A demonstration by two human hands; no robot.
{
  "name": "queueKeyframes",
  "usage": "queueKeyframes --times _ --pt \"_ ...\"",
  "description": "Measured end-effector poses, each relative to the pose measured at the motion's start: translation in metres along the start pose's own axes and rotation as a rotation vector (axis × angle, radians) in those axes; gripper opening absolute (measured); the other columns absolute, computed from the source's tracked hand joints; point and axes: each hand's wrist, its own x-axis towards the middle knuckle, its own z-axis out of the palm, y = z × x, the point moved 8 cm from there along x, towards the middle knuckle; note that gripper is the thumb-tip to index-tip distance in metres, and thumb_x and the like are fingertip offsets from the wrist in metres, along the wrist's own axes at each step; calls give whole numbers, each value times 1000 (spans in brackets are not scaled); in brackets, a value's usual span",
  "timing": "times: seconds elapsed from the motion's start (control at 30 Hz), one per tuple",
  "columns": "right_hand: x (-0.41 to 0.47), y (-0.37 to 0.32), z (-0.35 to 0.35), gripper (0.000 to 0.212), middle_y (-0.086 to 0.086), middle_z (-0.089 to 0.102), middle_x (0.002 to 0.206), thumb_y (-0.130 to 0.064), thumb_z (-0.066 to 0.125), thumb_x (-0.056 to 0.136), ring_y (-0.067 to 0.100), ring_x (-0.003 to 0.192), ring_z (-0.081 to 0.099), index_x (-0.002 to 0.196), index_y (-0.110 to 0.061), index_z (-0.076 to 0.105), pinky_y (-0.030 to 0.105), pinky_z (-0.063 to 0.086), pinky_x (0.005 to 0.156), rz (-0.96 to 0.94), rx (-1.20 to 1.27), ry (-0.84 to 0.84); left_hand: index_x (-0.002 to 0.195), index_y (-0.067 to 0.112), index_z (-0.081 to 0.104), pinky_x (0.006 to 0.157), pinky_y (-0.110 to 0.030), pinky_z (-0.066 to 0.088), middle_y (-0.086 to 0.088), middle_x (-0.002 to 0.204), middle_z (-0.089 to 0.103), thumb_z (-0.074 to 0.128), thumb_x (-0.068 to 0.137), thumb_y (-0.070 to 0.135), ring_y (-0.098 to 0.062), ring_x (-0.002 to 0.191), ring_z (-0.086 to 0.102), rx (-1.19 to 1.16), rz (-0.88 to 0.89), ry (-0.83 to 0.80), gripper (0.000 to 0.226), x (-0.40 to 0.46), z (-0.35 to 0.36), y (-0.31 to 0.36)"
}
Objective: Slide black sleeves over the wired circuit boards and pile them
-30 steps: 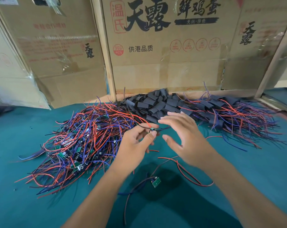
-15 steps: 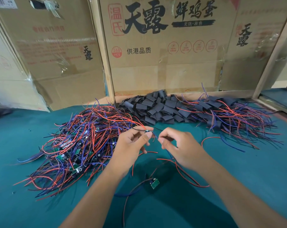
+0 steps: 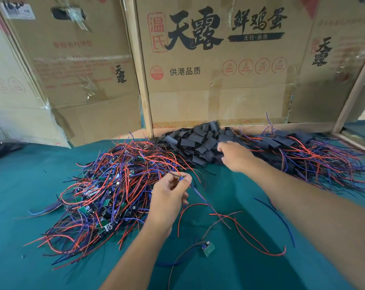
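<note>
Pinching wired board (image 3: 179, 178) in left hand (image 3: 169, 197), wires trailing toward viewer, right hand (image 3: 234, 155) on sleeve heap (image 3: 198, 141)

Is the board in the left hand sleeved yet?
Bare: the left hand pinches the board; no sleeve covers it.

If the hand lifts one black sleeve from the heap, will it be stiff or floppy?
Probably floppy and light: the black sleeves lie flattened and overlapping. Neighbours may shift, since the heap is loose. The right hand reaches it; its grip is unclear.
</note>
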Motion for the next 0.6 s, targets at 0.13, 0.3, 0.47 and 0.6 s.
queueKeyframes --times 0.13,0.3,0.47,0.6 --pt "17 5 19 29 9 50 121 -29 59 96 32 114 53 121 -18 53 41 47 86 -55 -76 -64 90 11 70 52 -25 48 6 64 62 69 91 11 -12 55 53 30 28 -7 1 0 0 2" --pt "17 0 16 24 7 51 112 -36 51 100 32 110 56 117 -21 58 39 45 78 -55 -82 33 90 11 70 51 -22 47 5 65 62 72 89 9 -12 54 52 54 51 -6 3 -1 0 3" --pt "-17 -3 -11 20 12 63 103 -36 45 101 34 100 61 98 -19 55 37 46 70 -15 71 123 89 13 70 52 -20 48 7 61 60 72 89 11 -10 53 52 82 65 -7 4 0 0 2" --pt "-69 -10 -12 29 10 66 105 -39 41 101 33 96 64 116 -22 60 36 42 69 -20 -10 128 91 12 69 52 -20 48 6 61 60 72 89 11 -9 53 52 80 65 -18 4 -1 2 4"
